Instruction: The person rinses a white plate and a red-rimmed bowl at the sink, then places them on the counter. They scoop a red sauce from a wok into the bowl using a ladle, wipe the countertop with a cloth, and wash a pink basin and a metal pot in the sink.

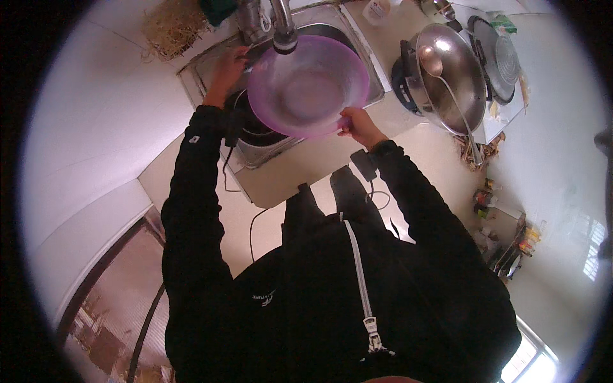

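Observation:
A translucent purple plastic bowl (311, 91) is tilted over the metal sink (374, 76), under the faucet (285, 40). My right hand (359, 127) grips its near right rim, the thumb on the inside. To the left of the bowl, my left hand (230, 72) reaches over the sink's left side. Its fingertips are near the back of the basin, and whether they hold anything cannot be told. Below the bowl's left edge, a dark round vessel or basin opening (249, 115) shows partly; the bowl hides the rest.
Right of the sink, a steel wok (459, 105) holds a long-handled ladle (448, 86). Beyond it leans a dark-rimmed lid (503, 62). A tangle of dry straw-like fibre (175, 28) lies at the back left. Cables (253, 234) hang near both forearms.

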A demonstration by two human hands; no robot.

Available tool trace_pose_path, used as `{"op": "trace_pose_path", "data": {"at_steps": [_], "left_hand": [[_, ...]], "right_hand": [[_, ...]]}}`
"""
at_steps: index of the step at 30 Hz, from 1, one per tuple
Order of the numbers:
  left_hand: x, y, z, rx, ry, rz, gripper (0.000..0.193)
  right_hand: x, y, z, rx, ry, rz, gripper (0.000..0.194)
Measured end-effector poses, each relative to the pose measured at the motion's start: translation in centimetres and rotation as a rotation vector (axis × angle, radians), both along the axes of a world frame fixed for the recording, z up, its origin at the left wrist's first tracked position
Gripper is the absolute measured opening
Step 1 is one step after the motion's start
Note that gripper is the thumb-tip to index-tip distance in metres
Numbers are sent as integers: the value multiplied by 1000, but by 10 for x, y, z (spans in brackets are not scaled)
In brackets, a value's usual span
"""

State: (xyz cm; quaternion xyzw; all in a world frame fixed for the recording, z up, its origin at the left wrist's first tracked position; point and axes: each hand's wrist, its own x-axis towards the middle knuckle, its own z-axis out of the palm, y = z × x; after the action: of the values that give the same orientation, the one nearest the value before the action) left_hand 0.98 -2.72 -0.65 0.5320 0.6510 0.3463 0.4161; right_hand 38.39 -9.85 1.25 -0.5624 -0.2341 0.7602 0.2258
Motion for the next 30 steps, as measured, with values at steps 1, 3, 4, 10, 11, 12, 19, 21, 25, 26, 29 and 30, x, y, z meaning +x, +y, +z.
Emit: {"op": "trace_pose_path", "data": {"at_steps": [1, 3, 4, 10, 11, 12, 19, 21, 25, 26, 29, 30], "left_hand": [[8, -2, 6, -29, -156, -26, 33], [35, -6, 13, -104, -458, -66, 27], [45, -3, 17, -157, -476, -43, 26], [79, 9, 18, -207, -750, -46, 26], [78, 11, 15, -233, -772, -49, 26], [75, 13, 14, -277, -785, -23, 25], [57, 10, -4, -81, -441, -50, 33], [47, 6, -7, -11, 58, -92, 39], [33, 2, 4, 213, 299, 98, 44], [34, 2, 8, 157, 216, 66, 43], [27, 5, 16, -152, 22, -165, 40], [27, 7, 13, -165, -12, -147, 42]], "right_hand": [[-3, 0, -2, -13, -4, -14, 20], [-7, -2, -6, -17, 43, -19, 20], [-9, -2, -7, -29, 26, -37, 21], [-12, -12, -5, -73, 37, -68, 22], [-10, -14, -4, -66, 42, -62, 22], [-8, -16, -2, -50, 60, -52, 22], [-7, -15, -4, -21, 58, -61, 16], [-13, -13, -9, -42, 48, -46, 17], [-20, -20, -15, -42, 46, 4, 22], [-20, -21, -15, -39, 18, -22, 25], [-19, -23, -14, -48, 48, -28, 20], [-17, -22, -13, -1, -2, -25, 20]]}}
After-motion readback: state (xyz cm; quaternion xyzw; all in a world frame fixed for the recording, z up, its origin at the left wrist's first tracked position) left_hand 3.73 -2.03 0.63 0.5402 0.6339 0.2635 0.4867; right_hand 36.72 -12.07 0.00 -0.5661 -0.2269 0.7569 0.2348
